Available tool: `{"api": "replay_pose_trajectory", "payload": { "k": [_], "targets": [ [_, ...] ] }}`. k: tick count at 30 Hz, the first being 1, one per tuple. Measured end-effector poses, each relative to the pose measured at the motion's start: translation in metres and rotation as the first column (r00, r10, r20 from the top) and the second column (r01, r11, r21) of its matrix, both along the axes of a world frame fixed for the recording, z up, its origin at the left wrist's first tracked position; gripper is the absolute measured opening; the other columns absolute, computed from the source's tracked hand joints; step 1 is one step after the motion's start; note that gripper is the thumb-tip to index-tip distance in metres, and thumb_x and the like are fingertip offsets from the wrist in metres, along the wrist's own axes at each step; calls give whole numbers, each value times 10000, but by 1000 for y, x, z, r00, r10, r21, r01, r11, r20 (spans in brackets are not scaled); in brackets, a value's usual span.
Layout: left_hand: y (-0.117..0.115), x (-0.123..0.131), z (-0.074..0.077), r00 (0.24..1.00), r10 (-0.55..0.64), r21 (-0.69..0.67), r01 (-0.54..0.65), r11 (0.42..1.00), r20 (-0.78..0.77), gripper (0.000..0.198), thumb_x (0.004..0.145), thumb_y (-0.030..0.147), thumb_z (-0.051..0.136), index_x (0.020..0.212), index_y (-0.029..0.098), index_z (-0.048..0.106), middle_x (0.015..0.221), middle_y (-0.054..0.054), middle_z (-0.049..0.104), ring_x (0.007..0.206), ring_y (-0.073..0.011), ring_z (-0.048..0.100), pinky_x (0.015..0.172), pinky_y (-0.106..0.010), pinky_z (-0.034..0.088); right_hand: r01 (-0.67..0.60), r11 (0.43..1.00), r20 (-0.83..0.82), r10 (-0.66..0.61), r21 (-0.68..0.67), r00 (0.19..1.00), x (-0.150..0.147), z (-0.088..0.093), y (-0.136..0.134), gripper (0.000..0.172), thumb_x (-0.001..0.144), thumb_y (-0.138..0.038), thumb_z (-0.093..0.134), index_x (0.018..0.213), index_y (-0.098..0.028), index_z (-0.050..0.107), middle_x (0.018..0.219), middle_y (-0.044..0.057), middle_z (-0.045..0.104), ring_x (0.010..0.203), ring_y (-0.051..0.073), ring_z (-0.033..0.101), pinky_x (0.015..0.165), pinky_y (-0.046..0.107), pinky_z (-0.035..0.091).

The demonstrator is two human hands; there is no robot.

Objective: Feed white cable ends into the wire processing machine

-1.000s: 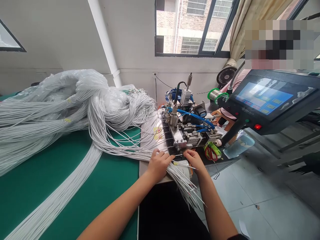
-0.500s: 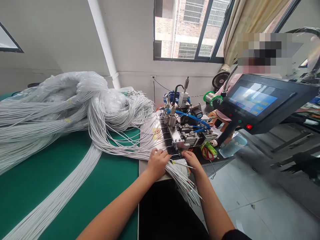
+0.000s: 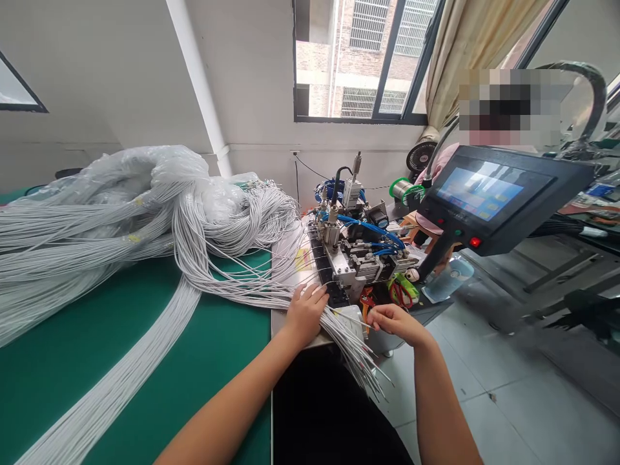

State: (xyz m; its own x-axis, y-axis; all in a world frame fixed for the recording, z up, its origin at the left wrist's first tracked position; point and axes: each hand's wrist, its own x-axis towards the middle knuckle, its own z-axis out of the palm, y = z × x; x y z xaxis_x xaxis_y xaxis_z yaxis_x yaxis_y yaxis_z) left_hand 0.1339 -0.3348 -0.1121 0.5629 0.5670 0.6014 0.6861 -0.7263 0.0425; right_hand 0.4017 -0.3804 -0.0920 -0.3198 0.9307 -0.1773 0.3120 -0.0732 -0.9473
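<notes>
My left hand [image 3: 305, 318] is closed over a bundle of thin white cables [image 3: 252, 294] at the table's front right edge. The loose cable ends [image 3: 361, 358] fan out past it toward the lower right. My right hand [image 3: 397, 324] is closed in a pinch at the tip of a single white cable [image 3: 356, 319] that stands apart from the bundle. Just beyond both hands is a bench machine [image 3: 346, 245] with metal cylinders and blue air hoses. An orange-handled tool [image 3: 367, 302] lies between the machine and my right hand.
A long mass of white cables [image 3: 106, 226], partly wrapped in clear plastic, covers the left of the green table [image 3: 227, 381]. A touchscreen panel [image 3: 479, 190] juts out at right. Behind the machine stands a wire spool [image 3: 405, 189]; a person [image 3: 443, 165] is beyond the panel.
My right hand has moved away from the machine's front, to the right and toward me, now at a cable tip. The orange-handled tool has come into view. My left hand stays on the bundle.
</notes>
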Motion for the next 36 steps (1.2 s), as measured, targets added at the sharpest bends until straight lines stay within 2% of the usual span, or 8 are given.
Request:
{"api": "replay_pose_trajectory", "payload": {
  "k": [4, 7, 14, 17, 22, 26, 30, 36],
  "targets": [
    [0, 0, 2, 1000, -10, 16, 9, 1000, 19, 410, 749, 29, 484, 1101, 180, 631, 1122, -70, 681, 1063, -212, 585, 1005, -433, 305, -143, 989, 51, 145, -49, 988, 3, 14, -12, 342, 765, -478, 696, 776, -136, 699, 659, 16, 607, 600, 128, 500, 544, 235, 343],
    [-1, -1, 6, 999, -26, 39, 24, 999, 36, 403, 785, 15, 447, 1095, 193, 631, 1075, -63, 688, 1038, -201, 592, 1003, -429, 287, -116, 993, 93, 117, -16, 989, -1, 20, -16, 327, 775, -467, 683, 764, -142, 707, 647, 11, 604, 589, 128, 494, 539, 238, 343],
    [-1, -4, 13, 975, -207, 51, 211, 976, -74, 407, 867, 78, 463, 1202, 275, 582, 1001, -2, 686, 866, -138, 610, 961, -376, 299, 250, 950, 33, -260, 185, 965, -12, 16, -7, 366, 790, -514, 639, 824, -156, 707, 657, 22, 613, 508, 112, 432, 463, 245, 324],
    [-1, -5, 14, 972, -211, 83, 219, 972, -99, 413, 896, 120, 476, 1266, 294, 538, 1009, 3, 685, 824, -122, 609, 918, -346, 320, 409, 892, -109, -395, 194, 912, -23, 8, 3, 386, 743, -537, 678, 821, -159, 692, 658, 22, 615, 474, 101, 400, 440, 248, 290],
    [-3, -6, 13, 982, -182, 113, 187, 976, -57, 235, 947, 194, 455, 1075, 266, 639, 883, 15, 692, 753, -107, 596, 876, -323, 333, 544, 830, -289, -494, 124, 820, -51, -4, 17, 438, 676, -567, 719, 817, -154, 682, 668, 31, 615, 451, 83, 336, 416, 239, 220],
    [-4, -5, 12, 989, -147, 122, 149, 981, -30, 257, 928, 129, 416, 995, 219, 648, 861, -13, 683, 822, -142, 594, 864, -330, 350, 555, 828, -363, -493, 84, 790, -64, -4, 20, 469, 659, -574, 725, 855, -149, 698, 695, 43, 640, 440, 65, 305, 408, 231, 186],
    [-4, -4, 12, 994, -103, 92, 105, 990, -29, 257, 888, 98, 440, 988, 210, 648, 876, -27, 669, 878, -166, 578, 883, -347, 351, 493, 870, -395, -440, 36, 806, -63, 0, 20, 438, 671, -529, 733, 867, -138, 711, 698, 52, 644, 437, 55, 286, 410, 230, 169],
    [-4, -3, 12, 997, -69, 73, 72, 995, -41, 336, 856, 82, 448, 1065, 246, 653, 874, -35, 647, 892, -175, 560, 908, -366, 334, 417, 907, -265, -388, 58, 883, -48, -1, 24, 397, 683, -507, 710, 830, -138, 701, 691, 47, 648, 445, 72, 362, 425, 233, 271]
  ]
}}
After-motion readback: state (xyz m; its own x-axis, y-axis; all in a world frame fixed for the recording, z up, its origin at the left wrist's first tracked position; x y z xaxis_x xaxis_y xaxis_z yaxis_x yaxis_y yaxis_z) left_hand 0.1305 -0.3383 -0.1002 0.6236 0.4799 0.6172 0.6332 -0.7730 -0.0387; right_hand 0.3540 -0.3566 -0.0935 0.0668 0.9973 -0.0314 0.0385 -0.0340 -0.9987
